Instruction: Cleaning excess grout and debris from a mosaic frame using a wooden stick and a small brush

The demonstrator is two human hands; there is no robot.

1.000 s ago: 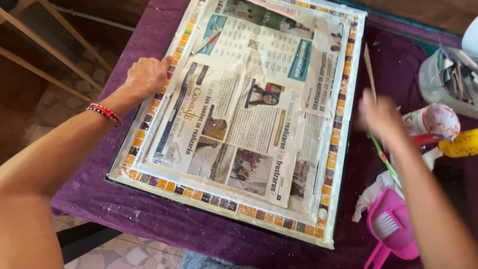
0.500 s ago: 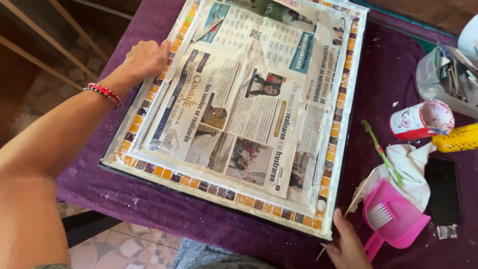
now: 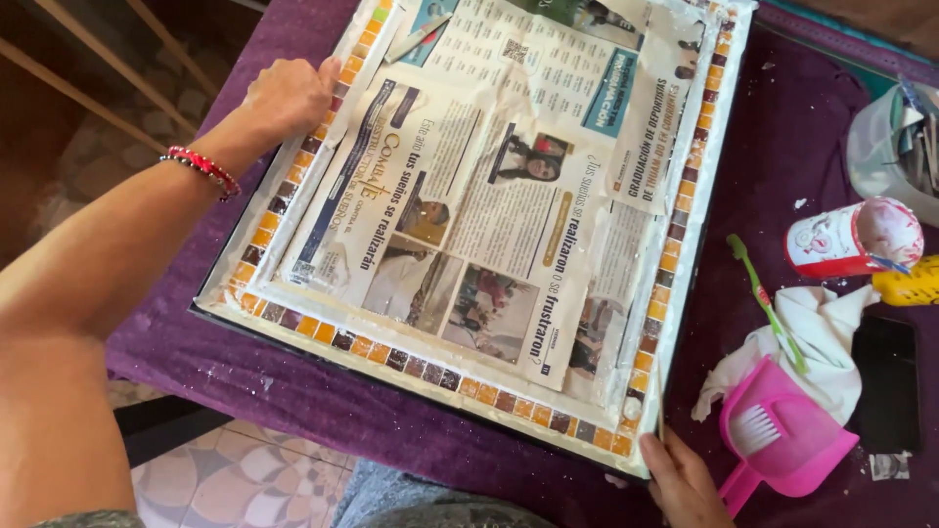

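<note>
A large rectangular frame (image 3: 293,321) with a border of small orange, brown and white mosaic tiles lies on a purple cloth (image 3: 802,127). Newspaper sheets (image 3: 489,196) cover its middle. My left hand (image 3: 286,96), with a red beaded bracelet at the wrist, rests on the frame's left tiled edge, fingers curled over it. My right hand (image 3: 685,479) is at the frame's near right corner and pinches a thin wooden stick (image 3: 659,396) that stands along the right tile border.
Right of the frame lie a pink dustpan with brush (image 3: 782,435), a white rag (image 3: 817,337), a green toothbrush (image 3: 768,303), a tipped paint-smeared cup (image 3: 851,237), a yellow object (image 3: 910,284), a black phone (image 3: 885,381) and a clear container (image 3: 895,147). Tiled floor shows below.
My right hand has dropped from the far right side to the frame's near right corner and now holds the stick at the tile border. The left hand has stayed on the left edge.
</note>
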